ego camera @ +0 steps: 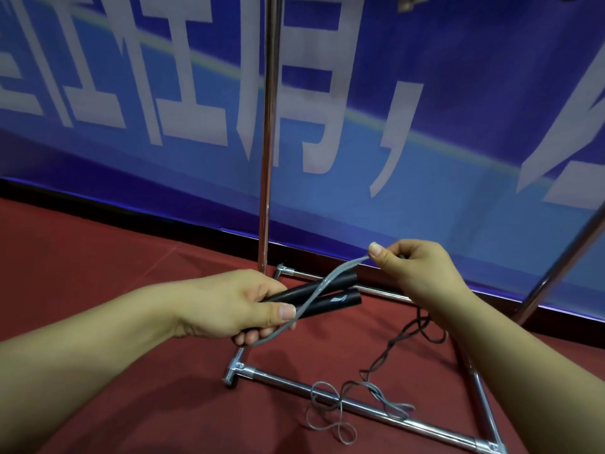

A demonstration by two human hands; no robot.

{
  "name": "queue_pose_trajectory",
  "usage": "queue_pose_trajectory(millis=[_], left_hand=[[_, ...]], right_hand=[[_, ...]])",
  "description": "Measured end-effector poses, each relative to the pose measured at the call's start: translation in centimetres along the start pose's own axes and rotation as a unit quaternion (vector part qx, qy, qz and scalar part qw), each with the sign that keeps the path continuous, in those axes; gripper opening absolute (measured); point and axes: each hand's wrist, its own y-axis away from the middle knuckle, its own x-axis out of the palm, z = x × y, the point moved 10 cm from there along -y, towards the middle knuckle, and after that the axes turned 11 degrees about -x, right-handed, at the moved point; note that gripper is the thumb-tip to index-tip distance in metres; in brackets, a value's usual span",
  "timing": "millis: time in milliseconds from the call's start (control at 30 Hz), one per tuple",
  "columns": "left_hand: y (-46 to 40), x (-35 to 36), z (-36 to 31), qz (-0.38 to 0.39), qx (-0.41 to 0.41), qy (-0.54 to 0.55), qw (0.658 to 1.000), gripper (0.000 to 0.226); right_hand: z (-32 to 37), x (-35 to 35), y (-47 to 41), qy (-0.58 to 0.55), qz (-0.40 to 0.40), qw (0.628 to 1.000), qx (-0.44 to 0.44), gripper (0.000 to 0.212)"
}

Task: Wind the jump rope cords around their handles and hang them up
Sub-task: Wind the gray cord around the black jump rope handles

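A red carpet [98, 273] runs up to a blue banner [458, 142] with big white lettering, and a chrome rack [266, 126] stands in front of me, its base bars lying across the carpet. My left hand [229, 303] is wrapped around both black handles [327, 296], held side by side with their long axis pointing away from me, up and to the right, free ends toward my other hand. My right hand [415, 270] sits just beyond those ends, a little higher, pinching the grey cord [314, 296] between thumb and forefinger. From that pinch the cord slants back down across the handles and passes under my left thumb. The rest of it drops from my right hand to the carpet, where it lies in loose loops over the rack's front base bar [360, 407]. I judge the winding has barely begun. The right hand, nearer the slack, should circle across the handles' length while the left holds them steady.
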Motion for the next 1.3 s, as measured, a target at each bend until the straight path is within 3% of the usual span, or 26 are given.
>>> queue_pose_trajectory(millis=[267, 367, 533, 800, 1033, 1300], left_hand=[[-0.4, -2.3, -0.1, -0.108, 0.021, 0.062, 0.992, 0.026], [-0.6, -3.7, 0.7, -0.164, 0.005, 0.113, 0.980, 0.030], [-1.1, -5.3, 2.8, -0.225, -0.027, 0.179, 0.958, 0.027], [-1.2, -7.1, 4.8, -0.306, -0.060, 0.078, 0.947, 0.031], [-1.4, -10.0, 7.7, -0.374, -0.089, 0.033, 0.922, 0.039], [-1.3, -11.2, 8.3, -0.409, -0.111, -0.008, 0.906, 0.045]], right_hand=[[-1.1, 2.8, 0.9, 0.009, 0.108, 0.993, 0.053, 0.051], [0.4, 3.5, 0.9, 0.045, 0.119, 0.992, -0.002, 0.050], [3.4, 7.3, 2.8, 0.076, 0.236, 0.966, -0.071, 0.040], [3.9, 8.7, 4.1, 0.053, 0.300, 0.951, -0.046, 0.030], [3.7, 8.1, 4.0, 0.057, 0.291, 0.955, -0.027, 0.017], [2.7, 6.9, 3.1, 0.131, 0.271, 0.954, -0.014, 0.054]])
